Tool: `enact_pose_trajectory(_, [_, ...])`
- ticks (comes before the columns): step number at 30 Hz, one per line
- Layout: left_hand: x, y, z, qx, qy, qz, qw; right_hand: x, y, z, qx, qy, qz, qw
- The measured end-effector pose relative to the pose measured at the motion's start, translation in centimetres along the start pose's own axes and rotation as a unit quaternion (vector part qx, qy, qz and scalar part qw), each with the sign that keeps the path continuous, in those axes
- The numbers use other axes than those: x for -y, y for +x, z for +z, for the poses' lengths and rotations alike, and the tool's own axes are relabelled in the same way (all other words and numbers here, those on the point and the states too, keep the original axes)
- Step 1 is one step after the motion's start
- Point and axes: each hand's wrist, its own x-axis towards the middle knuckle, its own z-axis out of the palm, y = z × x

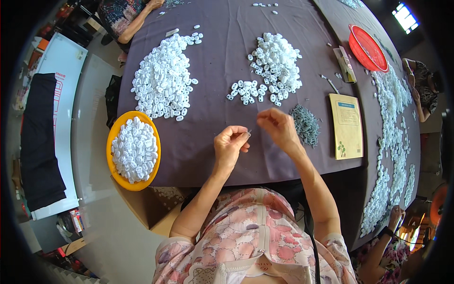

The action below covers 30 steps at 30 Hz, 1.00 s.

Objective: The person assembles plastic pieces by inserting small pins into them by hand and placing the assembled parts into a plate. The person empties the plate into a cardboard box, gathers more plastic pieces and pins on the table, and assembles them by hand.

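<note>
My left hand (230, 146) is closed in a pinch above the cloth, with a small thin greyish piece (249, 133) sticking out at its fingertips. To its right is my right hand (280, 128), slightly blurred, its fingers curled together; what they hold, if anything, cannot be made out. Beside the right hand lies a pile of tiny grey-blue pieces (307, 127). Just beyond both hands, small white oval pieces with holes (276, 59) form a heap, with a looser cluster (247, 91) at its near left edge.
A larger white heap (163, 78) lies to the left, near a yellow bowl (111, 163) full of white pieces. A yellow booklet (346, 130), an open small box (345, 64) and a red basket (354, 45) stand right. Co-workers' arms (137, 23) show around the table (222, 52).
</note>
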Motion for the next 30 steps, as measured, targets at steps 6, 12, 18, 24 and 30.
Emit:
enact_pose_trajectory(6, [-0.3,-0.3,-1.3,-0.030,-0.040,-0.015,0.999,-3.8,4.4,-0.9,-0.162,-0.268,-0.090,0.945])
enact_pose_trajectory(12, [-0.1,-0.3,-1.1,-0.023,-0.057,-0.014,0.998,-3.5,5.3,-1.6,-0.082,-0.327,-0.095,0.936])
enact_pose_trajectory(18, [-0.2,-0.6,-0.5,-0.010,-0.053,-0.024,0.998,-3.2,5.1,-2.2,-0.058,-0.308,-0.097,0.945])
enact_pose_trajectory(24, [-0.4,-0.9,0.6,0.008,-0.075,-0.045,0.996,-2.0,2.1,-1.0,-0.106,-0.116,-0.006,0.988])
enact_pose_trajectory(30, [-0.4,-0.7,1.8,0.023,-0.076,-0.043,0.996,-2.1,-1.3,-0.5,-0.068,0.323,0.156,0.931])
